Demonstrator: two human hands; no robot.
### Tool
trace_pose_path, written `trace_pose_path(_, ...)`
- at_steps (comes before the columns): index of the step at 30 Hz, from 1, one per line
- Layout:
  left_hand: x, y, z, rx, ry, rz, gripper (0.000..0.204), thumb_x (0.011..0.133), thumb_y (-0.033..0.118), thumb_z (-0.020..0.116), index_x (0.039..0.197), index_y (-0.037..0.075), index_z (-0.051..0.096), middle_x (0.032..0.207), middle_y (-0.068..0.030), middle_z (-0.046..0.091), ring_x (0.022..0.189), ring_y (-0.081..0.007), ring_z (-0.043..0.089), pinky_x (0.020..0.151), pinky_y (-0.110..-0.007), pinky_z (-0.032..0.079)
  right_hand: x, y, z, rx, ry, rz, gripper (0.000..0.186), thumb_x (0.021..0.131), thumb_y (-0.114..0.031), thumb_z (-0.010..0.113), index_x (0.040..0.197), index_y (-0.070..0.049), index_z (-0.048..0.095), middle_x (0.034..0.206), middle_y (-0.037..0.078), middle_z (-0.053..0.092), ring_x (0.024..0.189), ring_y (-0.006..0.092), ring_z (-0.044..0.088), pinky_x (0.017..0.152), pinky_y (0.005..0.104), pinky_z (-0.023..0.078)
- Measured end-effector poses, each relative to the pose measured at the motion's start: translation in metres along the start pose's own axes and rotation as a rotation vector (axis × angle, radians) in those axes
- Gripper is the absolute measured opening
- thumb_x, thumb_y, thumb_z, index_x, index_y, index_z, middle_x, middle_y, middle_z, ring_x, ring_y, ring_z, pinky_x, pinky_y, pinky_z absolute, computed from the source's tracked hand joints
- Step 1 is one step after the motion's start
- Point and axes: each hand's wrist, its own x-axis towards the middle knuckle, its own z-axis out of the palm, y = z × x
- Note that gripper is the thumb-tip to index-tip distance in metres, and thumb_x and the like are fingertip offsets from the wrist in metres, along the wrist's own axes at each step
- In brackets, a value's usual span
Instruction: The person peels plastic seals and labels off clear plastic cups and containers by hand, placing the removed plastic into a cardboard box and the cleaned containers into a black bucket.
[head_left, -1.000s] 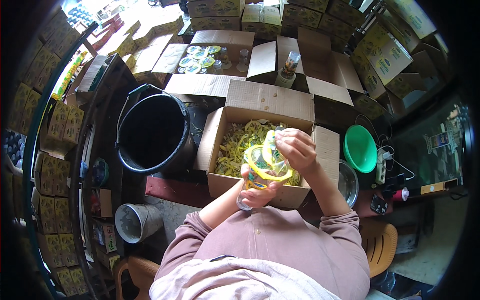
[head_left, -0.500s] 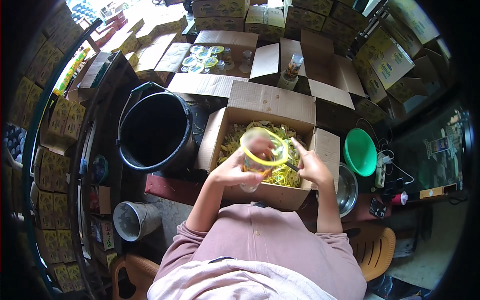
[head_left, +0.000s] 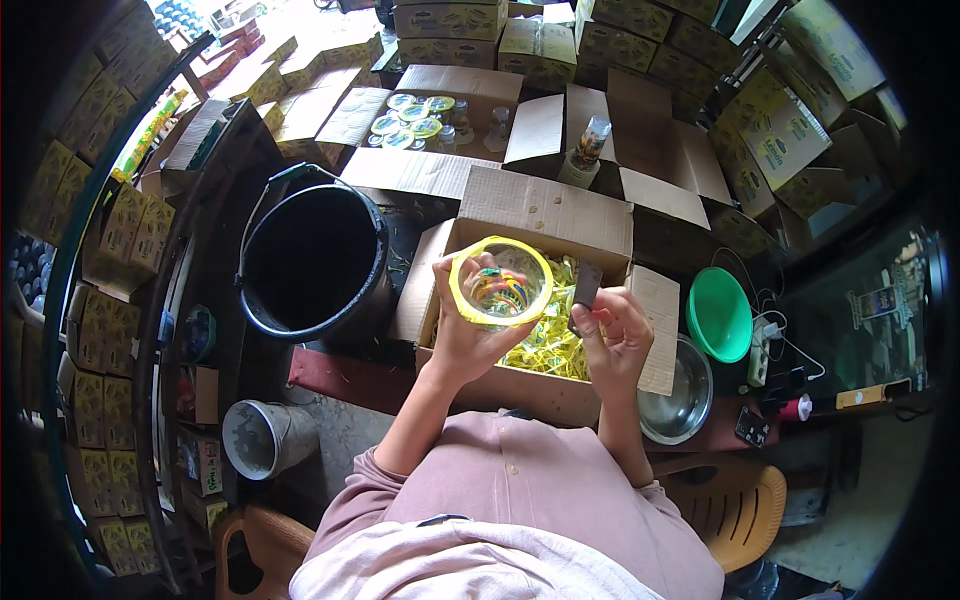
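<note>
In my left hand (head_left: 460, 345) is a clear cup (head_left: 503, 285) with a bright yellow rim and a colourful print. Its round mouth is turned up, and the fingers wrap round its side. My right hand (head_left: 622, 340) pinches a dark, flat blade-like tool (head_left: 587, 284) to the right of the cup, apart from it. Whether it is a knife or a scraper is hard to make out. Both hands are above an open cardboard box (head_left: 540, 205) holding a heap of thin yellow strips (head_left: 550, 345).
A big black bucket (head_left: 378, 285) stands left of the box, with a small grey pail (head_left: 265, 440) below. On the right are a green basin (head_left: 719, 315) and a metal bowl (head_left: 688, 395). Behind, a carton (head_left: 420, 172) holds several yellow-topped cups; another printed cup (head_left: 592, 140) stands upright.
The cup has tipped so its mouth faces up toward me, and my left hand has shifted slightly left. My right hand has drawn back from the rim, raising the blade upright.
</note>
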Motion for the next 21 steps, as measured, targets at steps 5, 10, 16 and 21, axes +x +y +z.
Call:
trace_pose_path(5,0.001,0.010,0.001,0.047,0.035,-0.078,0.072,0.065,0.006,0.071,0.119,0.002,0.023,0.106,-0.0135,0.039,0.105,-0.0215,0.045,0.086,-0.032,0.040,0.001,-0.007,0.011,-0.150,0.043,-0.171,0.013,0.072,-0.002,0.066,0.085,-0.001,0.062,0.075,0.008,0.058,0.063,0.0128,0.056,0.058,0.0235,0.045)
trace_pose_path(10,-0.003,0.008,0.001,-0.175,-0.024,-0.037,0.066,0.070,-0.001,0.060,0.126,0.002,0.025,0.117,-0.0157,0.041,0.107,-0.0219,0.046,0.089,-0.033,0.040,0.006,-0.009,0.014,-0.215,0.093,-0.216,0.018,0.072,0.000,0.066,0.089,-0.001,0.062,0.072,0.007,0.057,0.061,0.0129,0.055,0.056,0.0237,0.044)
trace_pose_path(16,-0.003,0.000,0.006,-0.027,0.039,0.040,0.069,0.064,0.002,0.070,0.114,0.005,0.022,0.105,-0.0128,0.036,0.100,-0.0227,0.047,0.083,-0.032,0.044,0.000,-0.006,0.023,-0.209,0.169,-0.344,0.029,0.067,0.004,0.068,0.095,-0.003,0.062,0.068,0.006,0.055,0.059,0.0122,0.053,0.054,0.0240,0.043)
trace_pose_path(21,-0.004,0.001,0.011,0.038,0.093,0.068,0.071,0.064,0.004,0.072,0.116,0.004,0.022,0.107,-0.0140,0.035,0.097,-0.0224,0.048,0.081,-0.032,0.044,-0.001,-0.009,0.029,-0.280,0.206,-0.387,0.029,0.066,0.005,0.068,0.094,-0.002,0.061,0.067,0.005,0.055,0.059,0.0127,0.054,0.054,0.0239,0.043)
